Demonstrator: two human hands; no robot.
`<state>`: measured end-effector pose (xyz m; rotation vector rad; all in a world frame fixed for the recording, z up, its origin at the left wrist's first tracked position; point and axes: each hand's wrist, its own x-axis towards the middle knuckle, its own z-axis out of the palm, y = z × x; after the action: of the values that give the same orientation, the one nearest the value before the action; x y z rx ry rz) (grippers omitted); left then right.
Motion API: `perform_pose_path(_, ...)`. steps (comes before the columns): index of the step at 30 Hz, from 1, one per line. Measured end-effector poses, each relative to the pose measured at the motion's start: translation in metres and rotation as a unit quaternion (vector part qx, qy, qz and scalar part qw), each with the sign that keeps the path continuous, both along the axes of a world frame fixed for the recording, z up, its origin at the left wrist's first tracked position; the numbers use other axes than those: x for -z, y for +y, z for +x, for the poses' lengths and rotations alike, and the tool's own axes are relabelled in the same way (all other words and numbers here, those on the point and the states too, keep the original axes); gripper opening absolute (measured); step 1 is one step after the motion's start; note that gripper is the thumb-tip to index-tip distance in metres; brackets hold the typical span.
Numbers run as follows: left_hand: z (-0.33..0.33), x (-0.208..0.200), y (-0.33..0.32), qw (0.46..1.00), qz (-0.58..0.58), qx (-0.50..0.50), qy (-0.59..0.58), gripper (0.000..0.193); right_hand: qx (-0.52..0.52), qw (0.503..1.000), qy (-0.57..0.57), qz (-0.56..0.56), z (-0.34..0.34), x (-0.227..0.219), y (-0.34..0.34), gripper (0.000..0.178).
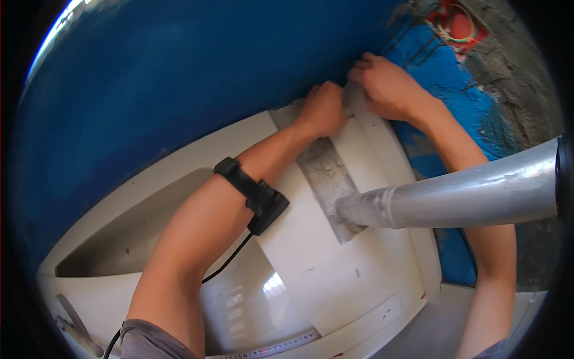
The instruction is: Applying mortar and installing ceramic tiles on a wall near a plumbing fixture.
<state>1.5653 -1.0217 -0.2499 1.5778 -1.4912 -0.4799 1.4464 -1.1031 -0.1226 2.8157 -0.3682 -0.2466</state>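
Both hands reach to the far end of a white tile-like panel (359,134), close to the blue wall. My left hand (324,110) is closed at the panel's left edge, with its thumb against the white surface; its fingertips are hidden. On the panel's far right corner, my right hand (385,87) bends its fingers over the edge. Between this panel and the white slab to its left runs a bare grey strip (326,167). A silvery pipe (454,194) rises from the near end of that strip and passes in front of my right forearm.
A deep blue wall (197,66) stands along the far side. At the far right, rough cement (508,78) borders blue coating and a red round fitting (459,27). A recessed basin (143,233) lies left, and a measuring tape (281,346) at the near edge.
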Motion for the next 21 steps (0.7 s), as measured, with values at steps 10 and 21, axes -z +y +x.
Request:
perform_pose_path(10,0.028,0.005,0.009,0.999,-0.016,0.031,0.007,0.023,-0.135,0.975,-0.061,-0.167,-0.057,-0.027,0.042,0.041)
perform_pose_path(21,0.027,-0.015,0.039,0.997,0.048,0.064,-0.006,0.029,0.027,0.979,-0.017,-0.201,-0.181,-0.053,0.144,0.015)
